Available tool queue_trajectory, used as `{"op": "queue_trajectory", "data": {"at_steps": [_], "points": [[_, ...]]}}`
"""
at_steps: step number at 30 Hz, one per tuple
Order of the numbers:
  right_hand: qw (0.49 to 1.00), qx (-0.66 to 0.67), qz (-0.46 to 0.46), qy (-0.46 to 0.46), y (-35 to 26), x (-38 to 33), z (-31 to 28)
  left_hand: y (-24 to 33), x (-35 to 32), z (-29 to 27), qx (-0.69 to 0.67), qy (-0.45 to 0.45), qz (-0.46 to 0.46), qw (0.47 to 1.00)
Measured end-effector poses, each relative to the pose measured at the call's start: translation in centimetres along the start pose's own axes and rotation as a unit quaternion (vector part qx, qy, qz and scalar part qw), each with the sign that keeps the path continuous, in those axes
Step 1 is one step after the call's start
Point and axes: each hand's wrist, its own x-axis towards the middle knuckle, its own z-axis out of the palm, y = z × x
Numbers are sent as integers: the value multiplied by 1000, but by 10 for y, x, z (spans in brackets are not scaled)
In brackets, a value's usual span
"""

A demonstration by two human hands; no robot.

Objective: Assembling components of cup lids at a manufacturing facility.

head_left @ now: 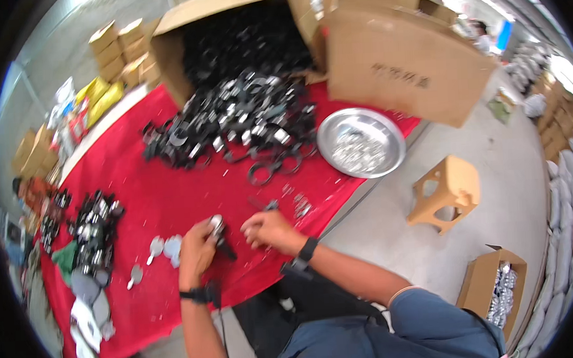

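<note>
My left hand [196, 245] grips a small black and silver part [219, 233] on the red counter [170, 191] | my right hand [268, 230] is curled shut at 3 o'clock of it, empty or not I cannot tell | black parts pile [238, 120] at 12 o'clock | silver tray [361, 142] at 1 o'clock

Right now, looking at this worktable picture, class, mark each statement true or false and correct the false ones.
1. The table cloth is blue. False: it is red.
2. The left hand holds a small dark part. True.
3. The round metal tray lies on the floor. False: it lies on the table.
4. A tan stool stands on the floor. True.
5. The right hand rests in the big cardboard box. False: it is at the table's near edge.
</note>
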Motion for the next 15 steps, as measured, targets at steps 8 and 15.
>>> {"op": "queue_trajectory", "data": {"at_steps": [8,15], "points": [[992,69,-41,98,3,15,16,11,10,13,-71,13,-65,995],[985,112,-41,123,7,20,51,33,0,0,0,21,-55,998]]}}
